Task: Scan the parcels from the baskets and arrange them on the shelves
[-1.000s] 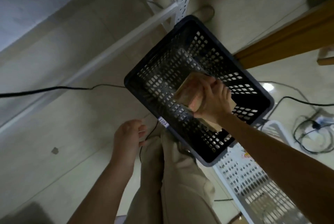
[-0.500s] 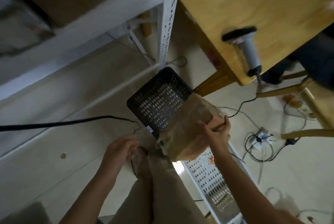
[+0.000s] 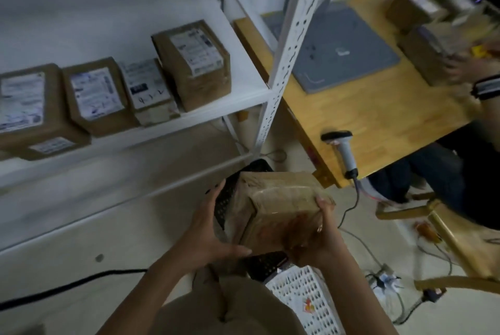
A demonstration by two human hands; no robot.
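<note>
A brown taped parcel is held up in front of me, over the black perforated basket on the floor. My right hand grips its near right corner from below. My left hand cups its left side, fingers spread along the edge and thumb under the near face. A grey handheld scanner lies at the wooden table's front edge, its cable hanging down. Several labelled brown parcels stand in a row on the white shelf.
A white perforated basket sits by my right knee. The white shelf post stands between shelf and wooden table. Another person's hand handles boxes at the table's far right. Cables and a power strip lie on the floor.
My right hand lifted the parcel out of the black basket and raised it. My left hand came off my knee and took the parcel's left side. The view tilted up to the shelf.
</note>
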